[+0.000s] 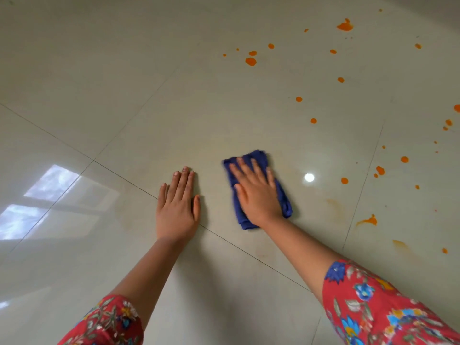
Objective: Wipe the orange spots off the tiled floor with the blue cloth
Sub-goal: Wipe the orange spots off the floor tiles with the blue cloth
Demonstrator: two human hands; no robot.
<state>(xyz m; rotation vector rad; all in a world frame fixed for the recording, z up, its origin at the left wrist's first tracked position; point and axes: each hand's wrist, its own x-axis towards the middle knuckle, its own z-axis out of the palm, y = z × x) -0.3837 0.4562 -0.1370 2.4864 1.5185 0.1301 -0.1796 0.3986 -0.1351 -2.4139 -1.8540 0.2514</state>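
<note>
many orange spots point(251, 61) dot the tiled floor point(124, 95), all beyond and right of the blue cloth point(258, 156). right hand point(254, 192) flat, fingers spread, pressing the cloth, looks mid-wipe. left hand point(176, 210) flat, fingers together, bracing just left of cloth. next likely: push cloth right to the nearest smear point(368, 221). nothing blocks; window glare point(49, 185) far left of cloth.

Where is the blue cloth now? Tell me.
Head view, right of centre: the blue cloth lies on the tiled floor under the right hand, with the left hand to its left and orange spots to its right.
</note>
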